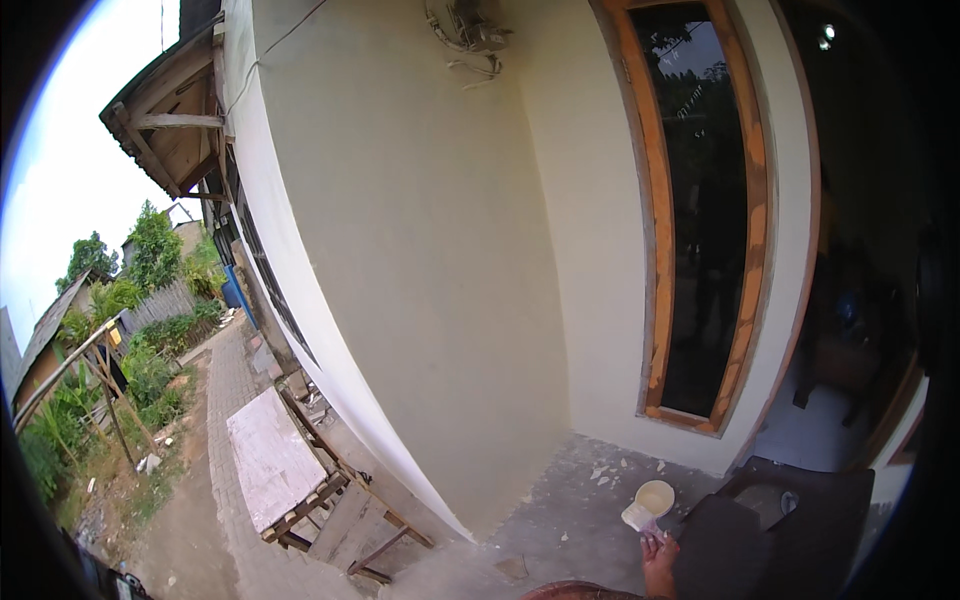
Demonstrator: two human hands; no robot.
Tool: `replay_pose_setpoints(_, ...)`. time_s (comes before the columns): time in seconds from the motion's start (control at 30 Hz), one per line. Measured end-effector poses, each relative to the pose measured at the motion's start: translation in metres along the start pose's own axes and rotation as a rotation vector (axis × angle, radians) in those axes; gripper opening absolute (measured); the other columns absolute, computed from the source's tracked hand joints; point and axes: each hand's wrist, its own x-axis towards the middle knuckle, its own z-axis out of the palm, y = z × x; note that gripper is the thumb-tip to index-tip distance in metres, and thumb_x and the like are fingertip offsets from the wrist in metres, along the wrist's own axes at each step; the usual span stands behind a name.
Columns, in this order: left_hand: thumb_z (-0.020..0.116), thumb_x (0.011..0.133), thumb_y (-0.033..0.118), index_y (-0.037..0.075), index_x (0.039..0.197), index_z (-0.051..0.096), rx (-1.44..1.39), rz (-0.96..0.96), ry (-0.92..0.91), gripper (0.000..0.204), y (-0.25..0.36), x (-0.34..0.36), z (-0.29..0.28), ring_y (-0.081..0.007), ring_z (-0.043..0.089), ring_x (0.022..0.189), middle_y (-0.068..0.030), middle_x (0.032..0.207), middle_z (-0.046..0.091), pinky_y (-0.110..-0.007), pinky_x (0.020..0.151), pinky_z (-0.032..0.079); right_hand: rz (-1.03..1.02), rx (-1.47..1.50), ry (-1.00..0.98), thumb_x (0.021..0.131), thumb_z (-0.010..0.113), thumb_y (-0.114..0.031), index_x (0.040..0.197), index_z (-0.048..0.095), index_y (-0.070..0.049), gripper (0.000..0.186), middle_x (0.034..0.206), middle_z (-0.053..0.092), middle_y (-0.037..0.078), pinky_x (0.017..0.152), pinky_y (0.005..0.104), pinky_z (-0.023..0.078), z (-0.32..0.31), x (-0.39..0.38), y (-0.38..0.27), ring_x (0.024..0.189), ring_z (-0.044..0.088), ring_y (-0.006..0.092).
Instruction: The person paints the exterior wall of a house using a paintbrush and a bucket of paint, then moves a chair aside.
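My right hand (659,562) is low in the right half of the view, its fingers closed on the handle of a paintbrush (637,517) with pale, cream-coated bristles. Just beyond the brush, a small round container (655,492) with cream paint appears to sit on the grey concrete floor (545,500); the brush partly overlaps it. A dark plastic chair (760,540) stands beside my hand on the right. My left hand is out of view.
Pale walls (420,250) form a corner, with an orange-patched window frame (660,330) and an open doorway (840,400). At left, a rough wooden table (275,455) stands by a paved path (225,380) with plants (150,350) alongside. Wires (470,30) protrude high on the wall.
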Motion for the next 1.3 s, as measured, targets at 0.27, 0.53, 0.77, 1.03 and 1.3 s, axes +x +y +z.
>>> replay_pose_setpoints(0.27,0.053,0.087,0.026,0.001,0.101,0.064,0.011,0.015,0.031,0.031,0.0,-0.001,-0.031,-0.0246,0.066,0.082,-0.0128,0.098,0.068,-0.037,0.068,0.051,-0.03,0.141,-0.132,0.086,0.062,-0.032,0.113,0.052,-0.007,0.039,0.107,0.061,0.01,0.071,0.029,0.053,0.041,0.009,0.027,0.092,0.063,0.0218)
replay_pose_setpoints(0.53,0.052,0.087,0.025,0.001,0.101,0.064,0.021,-0.032,0.044,0.03,-0.028,-0.025,-0.036,-0.0247,0.066,0.08,-0.0136,0.098,0.068,-0.036,0.065,0.05,0.042,0.153,0.034,0.09,0.057,-0.029,0.105,0.054,-0.011,0.024,0.094,0.067,0.008,0.053,0.0262,0.053,0.016,0.0,0.041,0.072,0.065,0.0173)
replay_pose_setpoints(0.77,0.052,0.088,0.024,0.001,0.101,0.063,0.063,-0.112,-0.025,0.029,-0.112,-0.089,-0.004,-0.0249,0.066,0.078,-0.0144,0.098,0.067,-0.036,0.063,0.05,0.116,0.083,0.034,0.09,0.058,-0.025,0.102,0.054,-0.01,0.02,0.087,0.068,0.011,0.05,0.027,0.055,0.005,-0.032,0.024,0.069,0.068,0.02)
replay_pose_setpoints(1.03,0.054,0.087,0.023,0.002,0.116,0.057,-0.264,-0.59,0.136,0.036,-0.199,-0.106,-0.013,-0.0257,0.067,0.074,-0.0147,0.097,0.067,-0.036,0.056,0.048,0.043,-0.022,-0.039,0.089,0.063,-0.016,0.095,0.061,-0.004,0.013,0.089,0.069,0.009,0.054,0.0239,0.052,0.071,-0.013,0.031,0.071,0.066,0.016)
replay_pose_setpoints(1.3,0.048,0.085,0.014,-0.009,0.111,0.057,-0.356,-0.428,0.03,0.036,-0.193,-0.106,0.008,-0.0268,0.065,0.084,-0.0199,0.097,0.064,-0.034,0.069,0.057,-0.056,-0.17,0.069,0.088,0.063,-0.013,0.095,0.059,-0.003,0.013,0.091,0.068,0.01,0.056,0.0228,0.052,0.013,-0.014,0.019,0.081,0.068,0.0177)
